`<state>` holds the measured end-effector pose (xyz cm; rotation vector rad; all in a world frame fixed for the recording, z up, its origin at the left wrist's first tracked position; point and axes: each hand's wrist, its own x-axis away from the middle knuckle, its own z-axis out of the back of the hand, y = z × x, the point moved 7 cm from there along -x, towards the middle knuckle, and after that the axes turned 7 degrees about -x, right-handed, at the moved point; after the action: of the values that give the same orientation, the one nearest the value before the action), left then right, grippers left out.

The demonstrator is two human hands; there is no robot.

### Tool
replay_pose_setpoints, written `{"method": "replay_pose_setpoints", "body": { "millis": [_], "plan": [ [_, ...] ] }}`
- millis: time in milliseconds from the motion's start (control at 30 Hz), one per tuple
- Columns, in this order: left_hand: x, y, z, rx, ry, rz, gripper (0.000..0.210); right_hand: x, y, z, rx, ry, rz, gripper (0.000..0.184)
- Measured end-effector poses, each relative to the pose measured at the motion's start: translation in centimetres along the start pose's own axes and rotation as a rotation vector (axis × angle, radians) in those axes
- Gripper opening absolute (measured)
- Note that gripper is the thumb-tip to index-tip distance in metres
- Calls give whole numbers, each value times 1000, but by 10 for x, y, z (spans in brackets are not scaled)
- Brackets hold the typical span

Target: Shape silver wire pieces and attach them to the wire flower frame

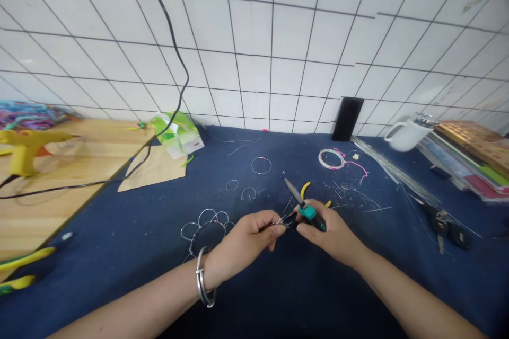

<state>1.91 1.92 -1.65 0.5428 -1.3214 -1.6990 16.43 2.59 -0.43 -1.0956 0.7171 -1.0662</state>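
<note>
My left hand is closed in a pinch on short pieces of thin silvery wire. Close beside it, my right hand is closed around a tool with a teal-and-black handle and a slim grey end slanting up and left; its exact kind I cannot make out. A dark part near the right fingertips meets the wires. Left of my hands lies a wire ring with loops like petals, partly hidden by my left hand and wrist. Beyond are small bent wire pieces and a round wire ring.
Yellow curved handles show behind my right hand. Cut wire scraps, a ring with pink cord, long straight wires and keys lie right. A glue gun and yellow-green handles lie left. A black cable hangs across.
</note>
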Motion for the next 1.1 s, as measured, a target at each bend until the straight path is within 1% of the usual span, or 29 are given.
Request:
{"method": "replay_pose_setpoints", "body": {
  "millis": [67, 133, 233, 333, 433, 700, 933, 1100],
  "plan": [
    [-1, 0, -2, -51, -28, 5, 23, 1, -4, 2, -88, 65, 19, 19],
    [-1, -1, -7, -91, -70, 13, 22, 2, -6, 2, -133, 103, 18, 15],
    [-1, 0, -15, -117, -117, 18, 23, 2, -8, -4, -150, 72, 3, 14],
    [0, 0, -20, -120, -138, 20, 24, 2, -11, -10, -141, 25, 9, 13],
    [0, 0, -23, -121, -147, 17, 24, 3, -12, -14, -122, 15, 21, 12],
    [0, -1, -24, -106, -160, -5, 21, 4, -14, -17, -97, 13, 118, 10],
    [-2, 0, -24, -114, -157, -9, 23, 3, -10, -15, -109, 68, 95, 11],
    [-3, -2, -25, -98, -164, 3, 23, 2, -9, -14, -116, 81, 100, 11]
  ]
}}
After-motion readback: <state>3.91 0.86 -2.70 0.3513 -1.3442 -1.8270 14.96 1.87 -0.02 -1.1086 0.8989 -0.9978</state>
